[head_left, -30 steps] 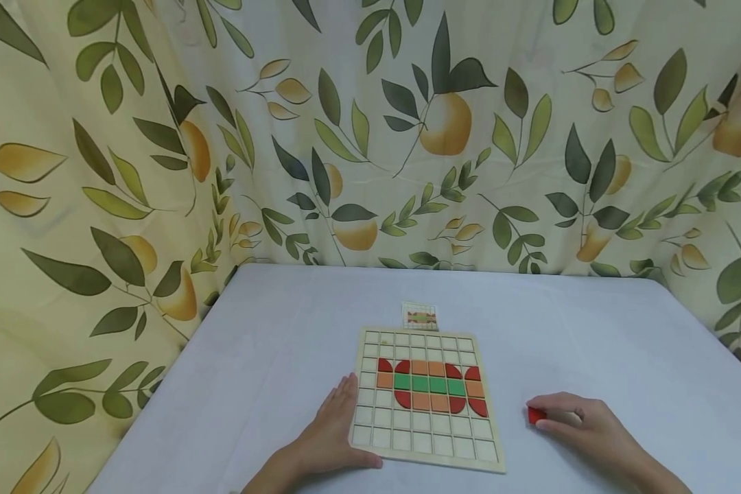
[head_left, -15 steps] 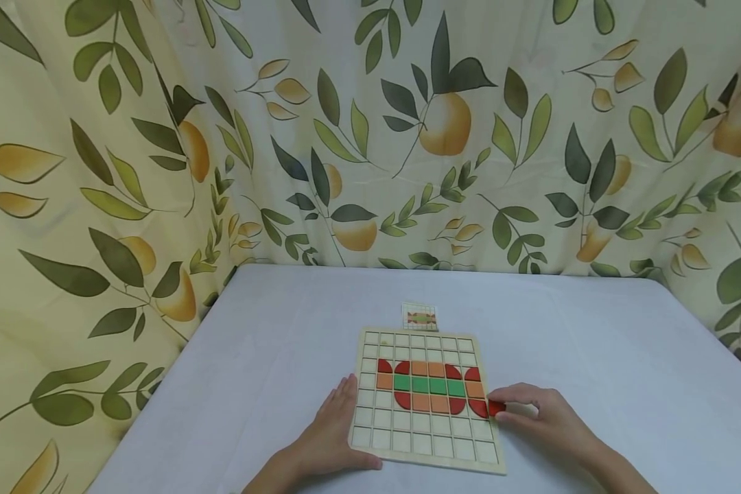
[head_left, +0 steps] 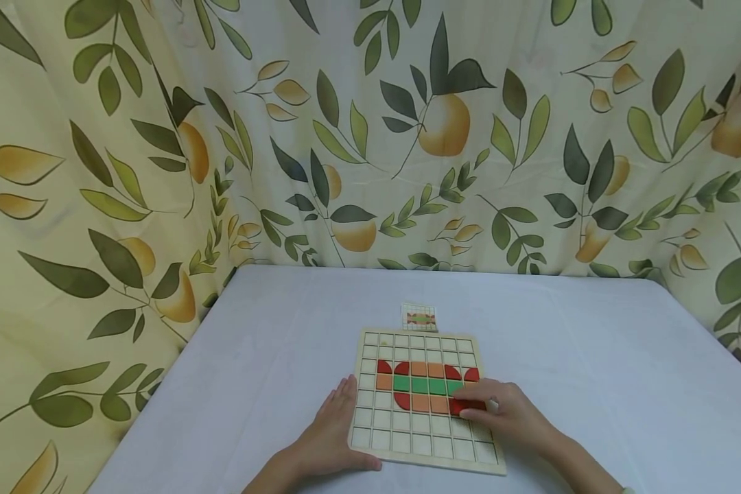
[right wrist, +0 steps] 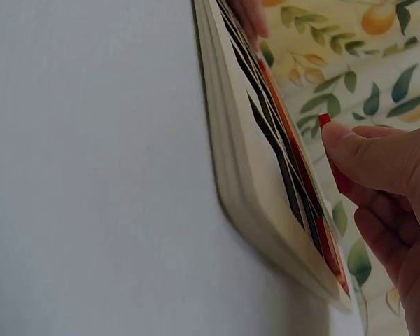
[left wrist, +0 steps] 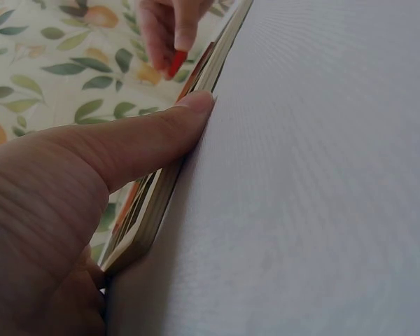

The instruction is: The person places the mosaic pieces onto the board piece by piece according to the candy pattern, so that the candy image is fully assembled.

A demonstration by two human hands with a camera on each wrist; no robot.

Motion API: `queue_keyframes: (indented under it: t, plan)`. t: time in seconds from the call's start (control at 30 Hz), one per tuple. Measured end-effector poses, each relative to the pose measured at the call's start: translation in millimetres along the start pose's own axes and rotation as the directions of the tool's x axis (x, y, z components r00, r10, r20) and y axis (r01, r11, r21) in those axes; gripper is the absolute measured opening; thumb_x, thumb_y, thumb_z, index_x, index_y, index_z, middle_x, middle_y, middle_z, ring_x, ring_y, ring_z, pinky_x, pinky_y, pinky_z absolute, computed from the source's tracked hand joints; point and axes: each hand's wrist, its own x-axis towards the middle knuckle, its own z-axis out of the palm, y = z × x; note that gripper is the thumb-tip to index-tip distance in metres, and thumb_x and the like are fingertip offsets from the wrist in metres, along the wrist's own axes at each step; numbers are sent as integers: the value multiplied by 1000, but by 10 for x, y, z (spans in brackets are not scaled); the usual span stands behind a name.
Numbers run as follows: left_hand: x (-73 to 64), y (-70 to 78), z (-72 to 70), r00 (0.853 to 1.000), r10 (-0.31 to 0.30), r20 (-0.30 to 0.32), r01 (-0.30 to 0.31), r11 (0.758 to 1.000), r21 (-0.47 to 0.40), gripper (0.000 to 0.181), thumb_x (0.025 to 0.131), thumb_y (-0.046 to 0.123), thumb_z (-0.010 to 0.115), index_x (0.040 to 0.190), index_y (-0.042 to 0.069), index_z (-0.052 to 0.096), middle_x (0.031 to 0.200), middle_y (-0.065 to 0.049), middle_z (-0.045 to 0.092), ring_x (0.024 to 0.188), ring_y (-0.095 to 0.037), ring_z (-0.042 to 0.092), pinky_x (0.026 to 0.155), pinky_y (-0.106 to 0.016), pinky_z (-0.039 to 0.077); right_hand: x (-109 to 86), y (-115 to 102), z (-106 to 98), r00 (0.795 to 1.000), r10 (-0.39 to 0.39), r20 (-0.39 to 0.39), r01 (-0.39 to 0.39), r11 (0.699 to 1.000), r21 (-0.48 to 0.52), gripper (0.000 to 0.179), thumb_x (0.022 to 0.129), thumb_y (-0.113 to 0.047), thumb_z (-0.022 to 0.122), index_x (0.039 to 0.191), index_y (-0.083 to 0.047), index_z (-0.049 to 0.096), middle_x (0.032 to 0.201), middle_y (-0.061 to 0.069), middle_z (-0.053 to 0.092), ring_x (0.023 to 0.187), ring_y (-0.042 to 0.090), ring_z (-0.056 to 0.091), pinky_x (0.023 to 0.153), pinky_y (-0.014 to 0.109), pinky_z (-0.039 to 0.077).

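Observation:
A wooden grid board lies on the white-covered table, with red, orange and green tiles set across its middle rows. My left hand rests against the board's near left corner, fingers straight along the left side and thumb along the near edge. Between thumb and fingertips my right hand pinches a red tile, held over the right part of the board. In the right wrist view this tile shows edge-on, raised above the board's surface. The hand covers some of the tiles at the right end.
Just beyond the board's far edge lies a small card printed with a similar coloured pattern. The table's white cloth runs back to a curtain with leaves and fruit, which also hangs at the left.
From the table right of the board, my right hand has moved left with the red tile, past the board's right edge and over its tiles. The left hand stays in place.

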Motion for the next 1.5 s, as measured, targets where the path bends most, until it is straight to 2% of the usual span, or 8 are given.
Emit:
queue_keyframes:
  t: [0.2, 0.4, 0.6, 0.83, 1.03, 1.17, 1.5]
  plan:
    - [20, -2, -1, 1000, -16, 3, 16, 1000, -12, 129, 59, 71, 68, 146, -1, 5, 152, -15, 7, 138, -26, 2, 109, -48, 7, 123, -38, 101, 997, -76, 13, 76, 997, 10, 23, 82, -19, 69, 102, -8, 70, 96, -5, 68, 88, 9, 61, 73, 25, 51]
    - [25, -7, 3, 1000, -22, 6, 22, 1000, -5, 129, 59, 70, 68, 146, 0, 4, 152, -14, 7, 139, -25, 2, 109, -48, 8, 252, -88, 233, 995, -92, 30, 91, 995, 51, 23, 83, -19, 68, 103, -7, 70, 97, -3, 68, 86, 9, 60, 70, 25, 51]
    - [18, -14, 12, 1000, 5, 9, -5, 1000, 9, 128, 61, 70, 68, 146, -1, 4, 152, -14, 7, 138, -26, 3, 109, -47, 8, 381, -182, 371, 997, -46, 55, 42, 996, 80, 23, 83, -19, 69, 103, -9, 70, 98, -6, 68, 88, 8, 60, 73, 26, 51]
    - [0, -12, 13, 1000, 19, 5, -19, 1000, 5, 127, 61, 69, 68, 146, -2, 4, 152, -15, 7, 138, -26, 3, 109, -47, 8, 534, -291, 548, 996, -61, 63, 53, 992, 117, 20, 83, -16, 68, 102, -10, 70, 96, -5, 68, 90, 9, 60, 76, 26, 51]
    - [-5, -13, 12, 1000, 22, 5, -22, 1000, 6, 127, 62, 69, 68, 146, -2, 4, 152, -14, 7, 138, -25, 2, 109, -47, 8, 616, -369, 648, 997, -6, 77, 2, 998, 61, 21, 83, -14, 69, 104, -9, 70, 97, -5, 67, 87, 8, 58, 74, 25, 50]
    - [-1, -16, 14, 1000, 16, 5, -16, 1000, 11, 126, 62, 68, 68, 146, -1, 4, 152, -14, 7, 138, -25, 3, 109, -46, 8, 646, -380, 699, 997, -2, 78, 2, 1000, 0, 23, 81, -9, 70, 104, -7, 70, 97, -3, 67, 87, 8, 58, 75, 25, 50]
    - [3, -34, 15, 1000, 11, 4, -11, 1000, 23, 126, 62, 70, 67, 146, 0, 4, 153, -12, 7, 138, -25, 2, 109, -47, 9, 667, -374, 725, 994, 39, 106, -38, 999, -8, 25, 80, -6, 70, 105, -8, 70, 98, -4, 67, 87, 7, 57, 75, 24, 50]
